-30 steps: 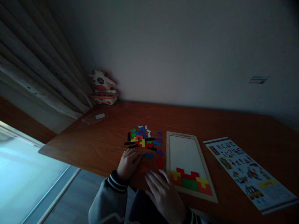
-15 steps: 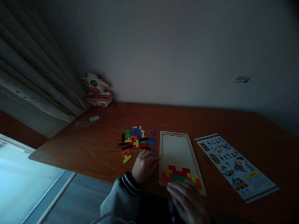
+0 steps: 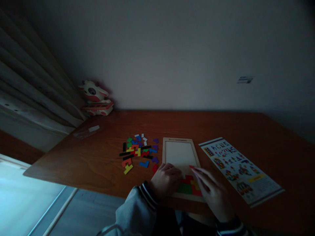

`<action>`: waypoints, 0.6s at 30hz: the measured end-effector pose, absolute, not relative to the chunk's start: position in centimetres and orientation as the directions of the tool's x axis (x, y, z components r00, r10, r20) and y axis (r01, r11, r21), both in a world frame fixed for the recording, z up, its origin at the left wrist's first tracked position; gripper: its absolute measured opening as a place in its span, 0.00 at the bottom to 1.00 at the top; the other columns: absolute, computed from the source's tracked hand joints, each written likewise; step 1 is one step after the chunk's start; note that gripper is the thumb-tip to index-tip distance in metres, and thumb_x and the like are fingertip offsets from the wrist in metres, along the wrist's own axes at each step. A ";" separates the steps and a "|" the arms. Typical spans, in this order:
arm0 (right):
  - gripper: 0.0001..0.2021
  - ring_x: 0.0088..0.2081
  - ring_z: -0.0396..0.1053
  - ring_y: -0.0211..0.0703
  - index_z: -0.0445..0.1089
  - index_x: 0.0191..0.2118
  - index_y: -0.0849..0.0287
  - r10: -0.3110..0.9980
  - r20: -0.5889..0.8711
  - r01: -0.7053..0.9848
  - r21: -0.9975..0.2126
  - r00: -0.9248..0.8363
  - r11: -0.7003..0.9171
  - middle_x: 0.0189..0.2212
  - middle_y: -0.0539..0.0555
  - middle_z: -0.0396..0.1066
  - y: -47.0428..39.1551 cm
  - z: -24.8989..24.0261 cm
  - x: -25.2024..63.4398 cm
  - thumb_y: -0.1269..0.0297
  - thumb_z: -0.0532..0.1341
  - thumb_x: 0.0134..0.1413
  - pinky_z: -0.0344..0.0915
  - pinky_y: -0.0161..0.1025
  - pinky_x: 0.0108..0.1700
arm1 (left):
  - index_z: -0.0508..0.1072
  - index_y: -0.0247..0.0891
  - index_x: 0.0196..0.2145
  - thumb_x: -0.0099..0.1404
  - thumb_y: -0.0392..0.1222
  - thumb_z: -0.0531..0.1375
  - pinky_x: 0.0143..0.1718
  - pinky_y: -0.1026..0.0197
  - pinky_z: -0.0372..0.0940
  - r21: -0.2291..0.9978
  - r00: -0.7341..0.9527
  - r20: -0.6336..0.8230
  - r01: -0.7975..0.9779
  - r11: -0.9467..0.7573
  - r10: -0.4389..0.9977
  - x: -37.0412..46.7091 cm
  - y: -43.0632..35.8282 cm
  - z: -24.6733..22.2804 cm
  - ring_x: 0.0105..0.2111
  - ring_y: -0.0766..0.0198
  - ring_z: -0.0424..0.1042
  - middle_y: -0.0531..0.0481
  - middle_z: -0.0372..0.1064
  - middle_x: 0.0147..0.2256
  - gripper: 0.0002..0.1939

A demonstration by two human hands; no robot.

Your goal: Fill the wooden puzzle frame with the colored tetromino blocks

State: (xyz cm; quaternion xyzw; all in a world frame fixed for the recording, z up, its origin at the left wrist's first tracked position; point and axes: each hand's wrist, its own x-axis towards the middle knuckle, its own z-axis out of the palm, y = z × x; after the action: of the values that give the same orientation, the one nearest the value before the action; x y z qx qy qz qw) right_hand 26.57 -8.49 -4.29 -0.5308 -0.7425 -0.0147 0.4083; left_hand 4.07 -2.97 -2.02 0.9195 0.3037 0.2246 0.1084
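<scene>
A wooden puzzle tray (image 3: pixel 177 140) lies on the table, its lower end filled with red, green and yellow pieces, among them a green piece (image 3: pixel 184 188). My left hand (image 3: pixel 166 178) rests over the tray's lower left, fingers curled together; what is under the fingertips is hidden. From the right, my right hand (image 3: pixel 214 191) reaches over the tray and pinches a small red puzzle piece (image 3: pixel 191 167) between thumb and fingers. Left of the tray, coloured pieces are scattered, including a blue piece (image 3: pixel 144 164), a yellow piece (image 3: pixel 128 169) and a red one (image 3: pixel 155 168) near my left hand.
To the right of the tray lies a printed pattern sheet (image 3: pixel 240 170). A cow-shaped toy keyboard (image 3: pixel 97 98) stands at the back left by the curtain (image 3: pixel 36 75). A clear plastic bag (image 3: pixel 85 132) lies near the table's left edge. A wall rises behind the table.
My left hand has moved right, from beside the tray onto its lower left. My right hand has risen from the tray's bottom edge to its right side, a red piece now showing at its fingertips.
</scene>
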 end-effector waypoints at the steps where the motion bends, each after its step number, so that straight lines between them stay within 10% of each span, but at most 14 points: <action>1: 0.16 0.47 0.76 0.44 0.70 0.56 0.50 0.784 0.611 0.801 -0.414 -0.107 0.432 0.49 0.53 0.76 -8.4 -4.4 26.6 0.66 0.56 0.65 0.74 0.41 0.48 | 0.76 0.43 0.45 0.72 0.47 0.57 0.46 0.54 0.64 0.331 0.723 0.349 0.501 -0.800 0.597 3.9 -3.1 -2.0 0.44 0.58 0.70 0.48 0.76 0.45 0.11; 18: 0.14 0.46 0.76 0.46 0.71 0.53 0.54 0.813 0.558 0.773 -0.439 -0.165 0.458 0.47 0.55 0.77 -7.4 -4.4 26.1 0.65 0.57 0.63 0.74 0.46 0.49 | 0.73 0.40 0.52 0.71 0.52 0.56 0.48 0.52 0.63 0.283 0.746 0.365 0.481 -0.830 0.557 3.0 -4.2 -2.2 0.47 0.56 0.68 0.45 0.74 0.49 0.18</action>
State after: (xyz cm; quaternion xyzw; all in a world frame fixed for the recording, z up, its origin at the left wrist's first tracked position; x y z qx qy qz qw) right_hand 26.09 -7.41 -4.38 -0.5200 -0.7628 0.0261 0.3835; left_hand 3.00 -4.16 -2.24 0.9305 0.2788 0.2219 0.0853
